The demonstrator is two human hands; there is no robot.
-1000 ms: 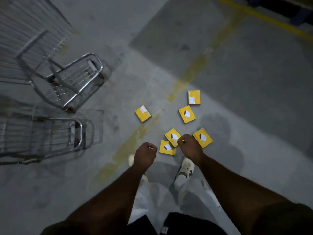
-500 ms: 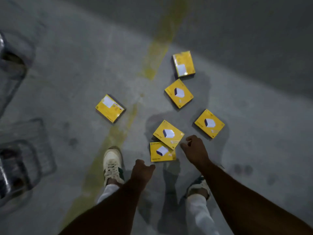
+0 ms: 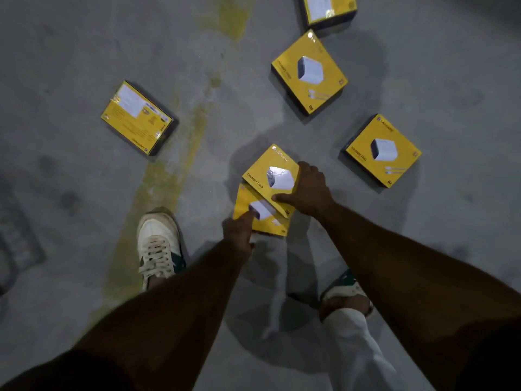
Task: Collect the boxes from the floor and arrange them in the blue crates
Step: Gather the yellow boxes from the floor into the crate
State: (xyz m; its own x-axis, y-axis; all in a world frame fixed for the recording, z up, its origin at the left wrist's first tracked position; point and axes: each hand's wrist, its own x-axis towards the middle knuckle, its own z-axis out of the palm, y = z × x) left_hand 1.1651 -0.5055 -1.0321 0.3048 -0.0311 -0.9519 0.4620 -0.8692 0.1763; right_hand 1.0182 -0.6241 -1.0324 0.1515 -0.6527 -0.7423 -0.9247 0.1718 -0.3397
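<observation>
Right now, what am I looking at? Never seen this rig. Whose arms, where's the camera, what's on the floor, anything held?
There is no machine: a person wears one wide-angle camera on the head, looking down at their own arms and shoes. Six yellow boxes lie on a grey concrete floor crossed by a worn yellow line. The right hand grips the upper box of an overlapping pair, thumb on top. The left hand touches the lower box beneath it; whether it grips is unclear. The other four boxes lie untouched: one left, one at the top edge, two right. No blue crates are in view.
</observation>
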